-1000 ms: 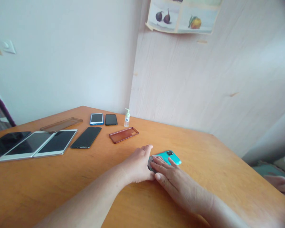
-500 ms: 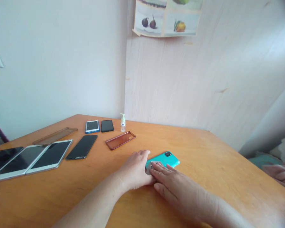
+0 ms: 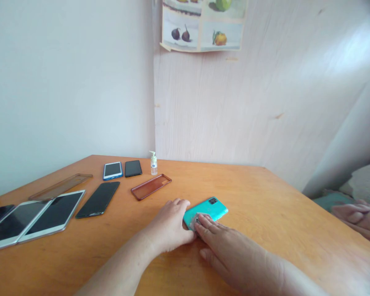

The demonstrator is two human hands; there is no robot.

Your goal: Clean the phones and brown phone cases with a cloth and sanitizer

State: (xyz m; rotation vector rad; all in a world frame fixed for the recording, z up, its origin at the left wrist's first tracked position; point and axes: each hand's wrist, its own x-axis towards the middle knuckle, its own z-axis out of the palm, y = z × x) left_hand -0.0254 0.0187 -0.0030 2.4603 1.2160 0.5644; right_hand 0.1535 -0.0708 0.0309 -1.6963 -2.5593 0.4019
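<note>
A turquoise phone (image 3: 218, 210) lies back up on the wooden table, its dark camera block at the far right corner. At the phone's near left end, my left hand (image 3: 168, 225) steadies it between thumb and fingers. My right hand (image 3: 226, 243) presses a small pale, crumpled wipe (image 3: 193, 223) flat against the phone's back with its fingertips. The lower edge of the phone is partly hidden by my right fingers. Beyond my hands rests a reddish-brown phone case (image 3: 151, 187).
A small pump bottle (image 3: 153, 164) stands near the table's back edge. Left of it lie a blue-edged phone (image 3: 112, 170), a dark phone (image 3: 133, 168), a larger black phone (image 3: 98, 199), a clear brownish case (image 3: 61, 187) and white tablets (image 3: 52, 216). Another person's hands (image 3: 356, 216) show at right.
The wipe and my right fingers have shifted slightly along the phone's near left end. My left hand still steadies the phone. The whole view has swung slightly to the right.
</note>
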